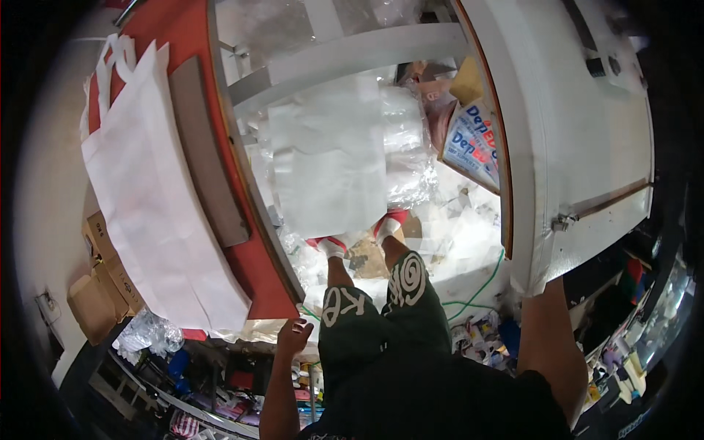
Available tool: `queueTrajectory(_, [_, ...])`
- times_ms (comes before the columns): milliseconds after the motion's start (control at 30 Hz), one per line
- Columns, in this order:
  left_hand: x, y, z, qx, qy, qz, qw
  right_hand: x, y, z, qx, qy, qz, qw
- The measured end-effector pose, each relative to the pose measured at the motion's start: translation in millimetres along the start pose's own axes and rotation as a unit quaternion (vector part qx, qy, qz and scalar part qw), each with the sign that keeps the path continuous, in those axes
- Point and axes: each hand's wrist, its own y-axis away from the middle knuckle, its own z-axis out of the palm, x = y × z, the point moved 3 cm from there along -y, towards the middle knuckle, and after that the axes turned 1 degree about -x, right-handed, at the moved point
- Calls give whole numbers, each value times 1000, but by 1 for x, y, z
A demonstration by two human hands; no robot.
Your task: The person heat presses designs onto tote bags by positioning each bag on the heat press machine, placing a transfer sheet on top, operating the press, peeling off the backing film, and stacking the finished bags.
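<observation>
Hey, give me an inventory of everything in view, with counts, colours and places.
Red table: one, red, left
White table: one, white, right
Tote bag: at least one, white, on red table
Slat: one, grey-brown, beside tote bag
Cloth: count unclear, white, between tables
Wrapped bundles: several, white, right of cloth
Printed pack: one, white-blue-red, near white table
Carton: at least one, brown, far left
Clear plastic: one heap, transparent, below carton
Clutter: uncountable, mixed, lower left
Shoes: two, red-white, on feet
Shorts: one pair, dark green, worn
Left hand: one, bare, near red table's corner
Right forearm: one, bare, by white table; hand hidden
</observation>
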Motion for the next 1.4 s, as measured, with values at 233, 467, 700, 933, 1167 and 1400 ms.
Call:
queueTrajectory(233, [56, 26, -30, -58, 105, 148, 982, -98, 30, -95, -15, -140, -86, 986])
queueTrajectory(467, [198, 135, -102, -244, 143, 316, 906, -281, 222, -278, -383, -421, -140, 810])
queueTrajectory(700, [178, 132, -248, -134, 241, 466, 841, -408, 175, -338, -355, -427, -253, 792])
queueTrajectory(933, [177, 50, -372, 31, 293, 387, 874, -562, 105, -347, -252, -344, -331, 842])
queueTrajectory(1167, [186, 14, -403, 364, 177, 428, 808, -643, 66, -328, -135, -256, -386, 876])
queueTrajectory(1400, [182, 36, -390, 444, -54, 507, 737, -662, 59, -317, -74, -83, -356, 928])
